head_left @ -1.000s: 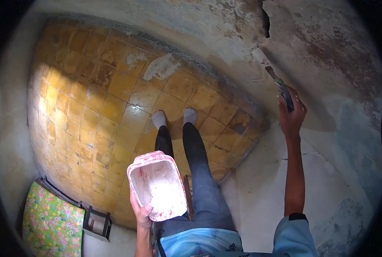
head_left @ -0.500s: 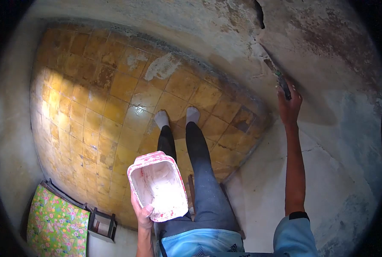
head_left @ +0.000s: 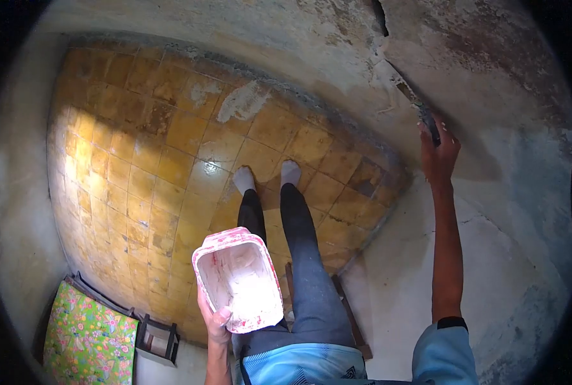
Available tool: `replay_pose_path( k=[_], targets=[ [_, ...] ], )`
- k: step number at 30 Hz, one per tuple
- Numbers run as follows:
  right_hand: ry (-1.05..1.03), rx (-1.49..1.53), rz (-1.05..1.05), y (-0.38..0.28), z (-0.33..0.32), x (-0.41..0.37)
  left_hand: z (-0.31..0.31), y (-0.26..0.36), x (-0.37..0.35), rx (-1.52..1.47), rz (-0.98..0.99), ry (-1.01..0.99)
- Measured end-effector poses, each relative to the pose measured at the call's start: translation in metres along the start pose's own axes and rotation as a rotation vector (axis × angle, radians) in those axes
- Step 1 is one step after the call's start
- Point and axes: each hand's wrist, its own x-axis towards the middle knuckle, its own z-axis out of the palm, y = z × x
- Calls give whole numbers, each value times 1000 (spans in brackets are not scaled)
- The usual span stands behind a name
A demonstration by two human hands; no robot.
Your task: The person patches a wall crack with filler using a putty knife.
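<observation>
A putty knife [head_left: 412, 97] with a dark handle is gripped in my right hand [head_left: 440, 151], its blade against the stained wall [head_left: 337, 58] just below a dark crack [head_left: 380, 17]. Pale filler shows on the wall around the blade's tip. Low in front of my body, my left hand [head_left: 215, 317] holds a pink-and-white tub [head_left: 238, 282] by its side, thumb over the rim. White paste coats the inside of the tub, whose opening faces up toward me.
Worn yellow floor tiles [head_left: 164, 167] lie below my feet [head_left: 290, 172]. At the lower left is a green flowered cloth [head_left: 88, 333] beside a small dark wooden frame [head_left: 158, 340]. Wooden bars [head_left: 353, 317] show behind my legs.
My right hand and the putty knife have shifted slightly right and down in view, the knife still at the wall. The tub in my left hand has hardly moved.
</observation>
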Motion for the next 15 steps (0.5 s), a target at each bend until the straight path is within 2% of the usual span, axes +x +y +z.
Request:
replay_pose_path(
  k=[4, 7, 10, 13, 15],
  targets=[
    [111, -131, -80, 12, -3, -12, -2, -4, -3, -3, -29, 21],
    [90, 153, 29, 2, -14, -20, -7, -12, -4, -22, -30, 42],
    [6, 186, -20, -4, -22, -14, -12, -12, -6, -52, -25, 28],
    [-82, 20, -74, -19, -14, 7, -8, -9, -6, -48, -7, 11],
    [-4, -103, -114, -13, -11, 10, -4, -4, -3, -34, -3, 3]
  ],
)
